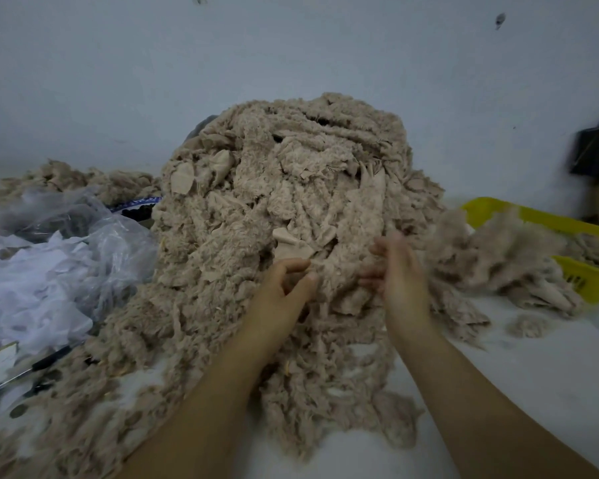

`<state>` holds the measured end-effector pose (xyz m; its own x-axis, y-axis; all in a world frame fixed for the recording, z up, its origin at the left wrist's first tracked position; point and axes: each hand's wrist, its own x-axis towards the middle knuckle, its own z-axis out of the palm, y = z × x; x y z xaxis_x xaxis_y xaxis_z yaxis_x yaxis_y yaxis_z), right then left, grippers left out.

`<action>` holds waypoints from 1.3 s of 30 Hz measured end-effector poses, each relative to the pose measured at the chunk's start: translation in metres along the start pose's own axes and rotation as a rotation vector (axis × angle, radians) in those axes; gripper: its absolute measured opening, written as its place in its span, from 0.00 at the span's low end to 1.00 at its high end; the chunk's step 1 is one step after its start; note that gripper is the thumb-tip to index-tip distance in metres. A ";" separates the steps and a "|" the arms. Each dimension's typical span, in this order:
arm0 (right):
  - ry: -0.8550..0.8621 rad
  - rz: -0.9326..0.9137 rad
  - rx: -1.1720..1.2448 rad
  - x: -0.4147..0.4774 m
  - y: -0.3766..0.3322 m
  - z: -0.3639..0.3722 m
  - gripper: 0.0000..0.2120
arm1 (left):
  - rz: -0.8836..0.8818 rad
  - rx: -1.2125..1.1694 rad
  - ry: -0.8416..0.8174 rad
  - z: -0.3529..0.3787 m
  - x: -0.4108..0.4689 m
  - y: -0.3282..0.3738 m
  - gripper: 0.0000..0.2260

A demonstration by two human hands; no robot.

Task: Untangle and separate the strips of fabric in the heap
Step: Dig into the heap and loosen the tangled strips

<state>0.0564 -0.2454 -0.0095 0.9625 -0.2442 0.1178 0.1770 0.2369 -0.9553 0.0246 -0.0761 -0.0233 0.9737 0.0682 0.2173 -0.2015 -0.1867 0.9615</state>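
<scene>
Tall heap of beige fuzzy fabric strips (291,188) on the white desk (533,375), both hands at its front.
The left hand (284,288) has a narrow grip, thumb and forefinger pinching a tuft (300,275) low on the heap; the right hand (400,274) lies against the heap just beside, blurred, so I cannot tell its grip. A yellow plastic basket (547,219) stands right, crumpled clear plastic bags (66,257) left.

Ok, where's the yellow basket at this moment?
Head view, far right edge: the yellow basket sits behind a loose beige fabric clump, right of the big heap.
</scene>
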 end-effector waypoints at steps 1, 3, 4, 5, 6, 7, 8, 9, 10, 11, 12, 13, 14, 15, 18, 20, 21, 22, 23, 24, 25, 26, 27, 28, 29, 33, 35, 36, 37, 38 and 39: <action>-0.017 -0.090 -0.234 -0.001 0.005 0.002 0.16 | -0.011 0.033 -0.021 0.000 0.001 -0.003 0.07; -0.125 -0.182 -0.572 -0.001 0.014 0.002 0.14 | -0.024 0.082 -0.053 0.000 0.001 -0.008 0.13; -0.186 -0.181 -0.697 -0.001 0.017 0.001 0.15 | -0.029 0.101 -0.063 0.000 0.001 -0.010 0.16; -0.233 -0.180 -0.800 -0.002 0.018 0.001 0.14 | -0.031 0.112 -0.076 0.000 0.000 -0.010 0.18; -0.257 -0.186 -0.860 -0.004 0.019 0.002 0.12 | -0.034 0.126 -0.086 0.000 0.000 -0.009 0.18; -0.262 -0.207 -0.860 -0.005 0.018 0.003 0.08 | -0.037 0.138 -0.103 0.000 -0.001 -0.008 0.17; -0.262 -0.232 -0.817 -0.008 0.016 0.005 0.06 | -0.038 0.158 -0.115 0.000 -0.002 -0.006 0.13; -0.267 -0.258 -0.741 -0.011 0.013 0.007 0.06 | -0.041 0.180 -0.123 0.001 -0.001 -0.005 0.08; -0.288 -0.276 -0.650 -0.016 0.011 0.009 0.07 | -0.039 0.205 -0.120 0.002 -0.002 -0.002 0.04; -0.322 -0.297 -0.574 -0.020 0.009 0.011 0.08 | -0.027 0.233 -0.111 0.002 -0.001 -0.002 0.08; -0.361 -0.325 -0.527 -0.025 0.007 0.014 0.10 | -0.018 0.250 -0.103 0.003 -0.002 -0.001 0.14; -0.393 -0.356 -0.506 -0.030 0.006 0.017 0.11 | -0.009 0.254 -0.089 0.004 -0.003 -0.001 0.19; -0.409 -0.383 -0.493 -0.032 0.007 0.019 0.11 | 0.001 0.262 -0.065 0.003 -0.004 0.002 0.21; -0.405 -0.407 -0.487 -0.034 0.008 0.020 0.11 | 0.016 0.266 -0.037 0.003 -0.006 0.003 0.22; -0.323 -0.436 -0.537 -0.028 0.010 0.018 0.06 | -0.020 0.080 0.062 -0.002 -0.007 0.008 0.20; -0.323 -0.390 -0.632 -0.023 0.012 0.014 0.14 | -0.111 -0.208 0.080 -0.006 -0.006 0.011 0.19; -0.341 -0.348 -0.682 -0.020 0.014 0.013 0.18 | -0.143 -0.325 0.067 -0.008 -0.005 0.012 0.18; -0.367 -0.308 -0.733 -0.019 0.014 0.012 0.21 | -0.165 -0.414 0.050 -0.009 -0.004 0.013 0.17; -0.397 -0.283 -0.771 -0.017 0.016 0.011 0.20 | -0.179 -0.489 0.027 -0.010 -0.003 0.014 0.16; -0.423 -0.274 -0.791 -0.016 0.018 0.012 0.17 | -0.201 -0.556 0.008 -0.011 -0.003 0.015 0.16; -0.432 -0.269 -0.801 -0.015 0.020 0.012 0.12 | -0.227 -0.615 -0.002 -0.012 -0.002 0.017 0.18; -0.422 -0.259 -0.801 -0.015 0.021 0.011 0.08 | -0.248 -0.666 -0.003 -0.012 -0.002 0.017 0.20; -0.397 -0.250 -0.798 -0.014 0.021 0.009 0.06 | -0.266 -0.716 0.002 -0.013 -0.001 0.016 0.22; -0.367 -0.246 -0.802 -0.013 0.021 0.007 0.07 | -0.280 -0.769 0.019 -0.015 0.000 0.016 0.22; -0.341 -0.232 -0.808 -0.010 0.020 0.004 0.09 | -0.285 -0.826 0.041 -0.018 0.002 0.015 0.21; -0.151 -0.102 -0.672 -0.002 0.011 -0.009 0.06 | -0.252 -1.109 0.103 -0.035 0.008 0.014 0.24; -0.086 -0.061 -0.585 -0.003 0.004 -0.010 0.10 | -0.252 -1.147 0.118 -0.038 0.008 0.015 0.24; -0.079 -0.058 -0.579 -0.007 0.001 -0.008 0.15 | -0.264 -1.135 0.115 -0.038 0.008 0.014 0.23; -0.086 -0.099 -0.586 -0.012 -0.001 -0.006 0.18 | -0.279 -1.114 0.110 -0.037 0.007 0.014 0.23; -0.098 -0.189 -0.585 -0.017 -0.003 -0.002 0.21 | -0.290 -1.101 0.101 -0.035 0.006 0.014 0.23; -0.107 -0.297 -0.570 -0.023 -0.005 0.001 0.22 | -0.299 -1.098 0.088 -0.033 0.005 0.014 0.23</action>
<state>0.0334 -0.2397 -0.0073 0.9099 -0.1204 0.3971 0.3302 -0.3694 -0.8686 0.0235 -0.0463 -0.0028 0.9963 0.0421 -0.0754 0.0110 0.8036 0.5950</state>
